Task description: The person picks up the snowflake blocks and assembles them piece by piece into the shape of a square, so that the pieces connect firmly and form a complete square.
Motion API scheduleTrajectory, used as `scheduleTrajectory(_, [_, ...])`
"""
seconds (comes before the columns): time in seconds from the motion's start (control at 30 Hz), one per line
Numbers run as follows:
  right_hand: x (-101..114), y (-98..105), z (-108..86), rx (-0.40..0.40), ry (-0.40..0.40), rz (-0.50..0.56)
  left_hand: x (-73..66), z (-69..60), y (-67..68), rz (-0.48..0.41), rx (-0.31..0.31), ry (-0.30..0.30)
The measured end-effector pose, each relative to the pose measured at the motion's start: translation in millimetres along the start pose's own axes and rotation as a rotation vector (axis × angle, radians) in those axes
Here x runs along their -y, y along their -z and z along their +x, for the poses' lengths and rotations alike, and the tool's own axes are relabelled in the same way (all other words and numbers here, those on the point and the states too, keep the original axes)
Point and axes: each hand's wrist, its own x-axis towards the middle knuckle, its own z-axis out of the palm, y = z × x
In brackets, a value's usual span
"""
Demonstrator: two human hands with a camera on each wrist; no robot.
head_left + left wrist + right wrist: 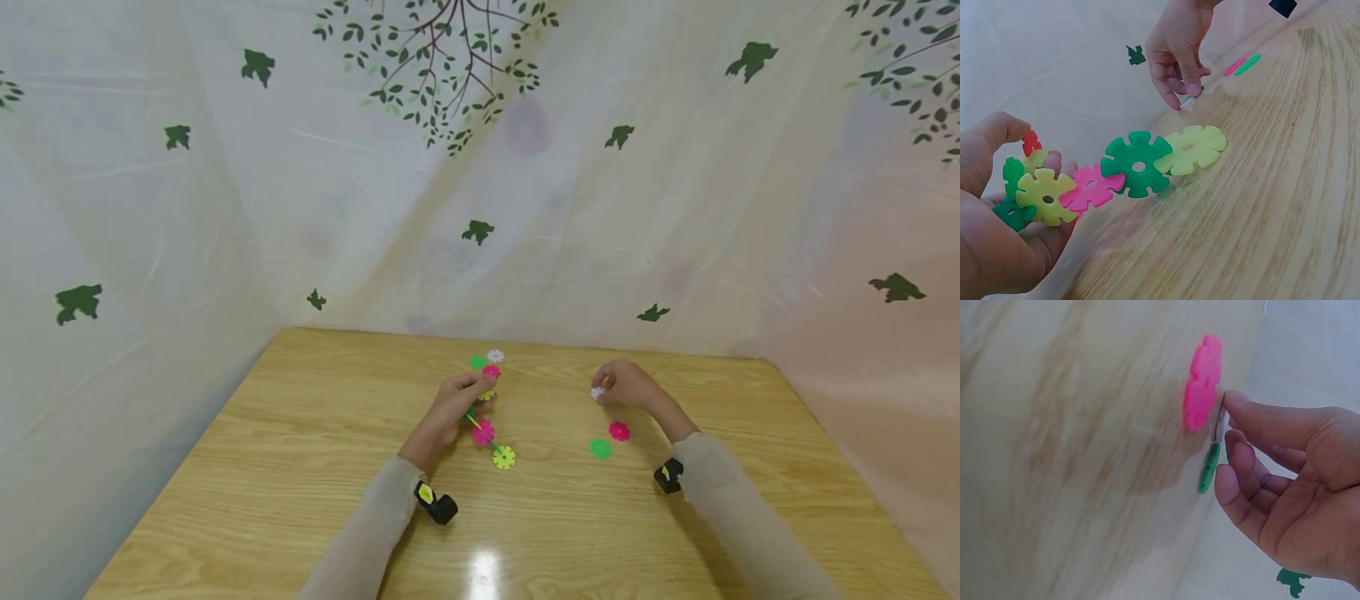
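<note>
Chain of discs [1108, 182] at left, white disc [597, 392] at right

The left hand [442, 412] grips the chain, thumb and fingers curled about its far part, over the table [300, 467]. In the head view the chain's long axis runs from the far side toward the person, slanting slightly right, and ends in a yellow disc [1207, 151] free of the fingers. Just past the thumb lie a white flower-shaped piece [496, 356] and a light green disc [478, 362]. Well apart, the right hand [632, 387] pinches the white disc between thumb and fingertips, to the right of the chain and farther from the person than its yellow end. This hand is also the nearer one to a pink disc [619, 431] and a bright green disc [600, 449], lying close together on the table.

The left fingers hide part of the chain, so its links there are hard to count. The right wrist view shows the white disc edge-on, in line with a green piece [1209, 470]; whether those two are joined, I cannot tell
</note>
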Motion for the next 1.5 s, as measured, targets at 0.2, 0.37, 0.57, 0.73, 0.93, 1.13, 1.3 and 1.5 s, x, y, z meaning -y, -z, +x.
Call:
scheduleTrajectory(0.2, [1, -6, 2.2, -0.008, 0.018, 0.046, 0.7, 0.8, 1.0, 0.005, 0.001, -0.004])
scheduleTrajectory(0.37, [5, -15, 6.2, 0.020, 0.045, 0.096, 2.1, 0.4, 2.8, -0.001, 0.009, -0.011])
scheduleTrajectory(0.57, [28, -21, 10.5, 0.007, 0.141, 0.202, 3.9, -0.8, 3.7, -0.024, 0.024, -0.019])
scheduleTrajectory(0.73, [57, -29, 18.8, -0.036, 0.159, 0.393, 4.8, 0.5, 4.2, -0.037, 0.029, -0.029])
scheduleTrajectory(0.93, [85, -40, 33.6, -0.080, 0.145, 0.533, 2.4, 0.8, 0.4, -0.038, 0.006, -0.017])
scheduleTrajectory(1.13, [100, -50, 41.7, -0.152, 0.144, 0.612, 0.9, 0.5, -3.0, -0.067, 0.023, -0.023])
scheduleTrajectory(1.3, [103, -57, 43.9, -0.149, 0.137, 0.611, 1.0, 1.1, -2.5, -0.074, 0.020, -0.027])
scheduleTrajectory(1.5, [104, -61, 44.6, -0.118, 0.132, 0.637, -1.0, 0.7, -0.5, -0.057, 0.013, -0.015])
